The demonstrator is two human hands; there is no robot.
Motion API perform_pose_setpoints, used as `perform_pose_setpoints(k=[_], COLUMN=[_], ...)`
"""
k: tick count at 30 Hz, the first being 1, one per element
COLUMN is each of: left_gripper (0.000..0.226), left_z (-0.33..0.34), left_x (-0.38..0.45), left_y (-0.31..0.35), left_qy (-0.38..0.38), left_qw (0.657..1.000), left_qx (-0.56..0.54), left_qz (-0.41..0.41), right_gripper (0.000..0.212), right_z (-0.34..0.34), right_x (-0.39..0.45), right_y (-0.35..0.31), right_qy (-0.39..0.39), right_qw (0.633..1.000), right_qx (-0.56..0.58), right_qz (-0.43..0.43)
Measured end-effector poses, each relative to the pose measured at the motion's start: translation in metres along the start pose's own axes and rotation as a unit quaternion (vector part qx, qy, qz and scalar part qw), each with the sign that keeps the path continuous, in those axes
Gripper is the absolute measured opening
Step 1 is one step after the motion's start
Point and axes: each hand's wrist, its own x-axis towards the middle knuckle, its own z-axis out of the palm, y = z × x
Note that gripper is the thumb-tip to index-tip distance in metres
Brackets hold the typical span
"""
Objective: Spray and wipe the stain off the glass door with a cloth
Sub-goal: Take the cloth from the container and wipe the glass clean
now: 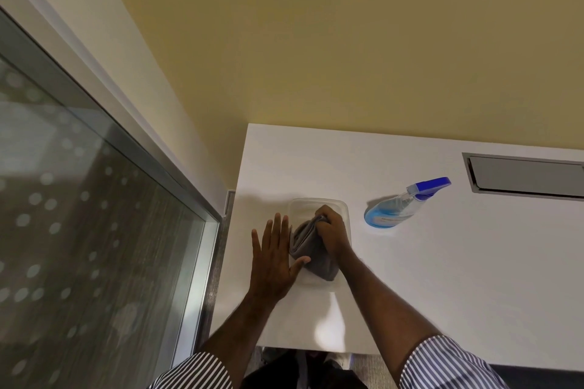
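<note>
A grey cloth [311, 254] lies bunched in a clear plastic tray [319, 204] on the white table [442, 278]. My right hand [331, 229] grips the cloth's far end inside the tray. My left hand [275, 257] lies flat with straight fingers at the tray's left side, its thumb touching the cloth. A spray bottle [401, 204] with blue liquid and a blue trigger head stands to the right of the tray, apart from both hands. The glass door [79, 230] with frosted dots and a metal frame fills the left of the view.
A recessed grey metal flap [524, 177] sits in the table at the far right. A yellow wall [347, 41] runs behind the table. The table's front edge is close to my body, with dark floor below.
</note>
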Motion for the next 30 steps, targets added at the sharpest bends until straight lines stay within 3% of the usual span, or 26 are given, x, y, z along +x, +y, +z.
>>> perform_pose_setpoints(k=[8,14,16,19,22,24,26,28,30], left_gripper=[0.103,0.097,0.087,0.063,0.064,0.065,0.051,0.037,0.032], left_z=[-0.004,-0.024,-0.035,-0.046,-0.053,-0.06,-0.069,-0.082,-0.101], left_x=[-0.002,-0.002,-0.004,-0.013,-0.021,-0.021,-0.02,-0.021,-0.023], left_y=[0.001,0.029,0.039,0.05,0.063,0.073,0.08,0.082,0.082], left_qy=[0.031,0.136,0.19,0.27,0.274,0.262,0.28,0.287,0.258], left_qw=[0.999,0.976,0.955,0.918,0.919,0.924,0.922,0.91,0.899], left_qx=[-0.023,-0.171,-0.226,-0.29,-0.283,-0.277,-0.266,-0.295,-0.352], left_qz=[0.007,0.005,0.004,0.004,0.034,0.03,0.036,0.048,0.041], right_gripper=[0.032,0.022,0.028,0.036,0.038,0.033,0.027,0.026,0.034], right_z=[-0.008,-0.021,-0.026,-0.032,-0.034,-0.032,-0.032,-0.036,-0.045], right_x=[-0.007,-0.017,-0.024,-0.037,-0.051,-0.059,-0.064,-0.068,-0.075], right_y=[-0.003,-0.016,-0.025,-0.039,-0.058,-0.068,-0.076,-0.081,-0.087], right_qy=[0.015,0.043,0.052,0.108,0.13,0.121,0.112,0.11,0.093], right_qw=[0.994,0.983,0.964,0.934,0.888,0.833,0.798,0.795,0.827], right_qx=[0.088,0.146,0.222,0.322,0.435,0.536,0.59,0.595,0.553], right_qz=[0.059,0.104,0.135,0.107,0.076,0.063,0.057,0.041,0.033])
